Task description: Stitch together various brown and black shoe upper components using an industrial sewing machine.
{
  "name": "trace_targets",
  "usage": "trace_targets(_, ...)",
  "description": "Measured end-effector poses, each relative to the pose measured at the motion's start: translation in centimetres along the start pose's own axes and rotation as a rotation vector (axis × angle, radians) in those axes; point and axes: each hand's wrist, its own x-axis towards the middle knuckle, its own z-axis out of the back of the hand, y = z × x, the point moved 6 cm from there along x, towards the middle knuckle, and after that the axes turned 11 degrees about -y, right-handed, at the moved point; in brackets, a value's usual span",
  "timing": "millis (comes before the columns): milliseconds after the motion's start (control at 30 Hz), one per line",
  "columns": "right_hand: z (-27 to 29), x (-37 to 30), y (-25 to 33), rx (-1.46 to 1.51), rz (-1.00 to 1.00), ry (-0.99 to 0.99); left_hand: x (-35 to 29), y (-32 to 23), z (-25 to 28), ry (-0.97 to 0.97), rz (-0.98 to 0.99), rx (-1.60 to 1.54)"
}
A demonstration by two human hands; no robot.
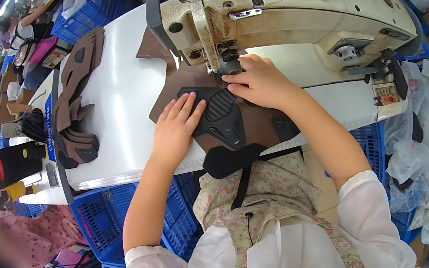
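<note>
A brown, flat cut piece point(166, 94) with a moulded black patch point(223, 118) lies under the head of a sewing machine point(261, 6). My left hand point(175, 129) rests on it, open, fingers spread flat across the brown material and the patch's left edge. Close beside the presser foot and needle area point(230, 65), my right hand point(261, 83) touches the piece, fingers stretched out and a little bent. The needle's tip and the material beneath the right fingers are hidden. A black padded end point(230, 160) of the piece hangs over the table's front edge.
Stacked brown cut pieces point(72, 106) lie on the left of the white table point(115, 71). Blue crates point(108, 224) stand below its front edge. Plastic bags point(428, 139) are heaped at right. Another person in a patterned pink garment point(45, 234) is at lower left.
</note>
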Motion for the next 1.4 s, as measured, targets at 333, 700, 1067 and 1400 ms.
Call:
trace_targets(333, -0.6, 0.1, -0.3, 0.015, -0.049, 0.1, 0.5, 0.6, 0.3, -0.03, 0.02, -0.026)
trace_targets(700, -1.1, 0.8, 0.1, -0.031, -0.042, -0.073, 1.3, 2.8, 0.1, 0.001, 0.052, -0.035)
trace_targets(1067, -1.5, 1.4, -0.3, 0.025, -0.115, -0.103, 2.0, 4.1, -0.2, -0.001, 0.05, -0.072)
trace_targets(1400, 0.4, 0.8, -0.1, 0.163, -0.057, -0.041, 2.1, 5.8, 0.3, -0.112, 0.085, 0.031)
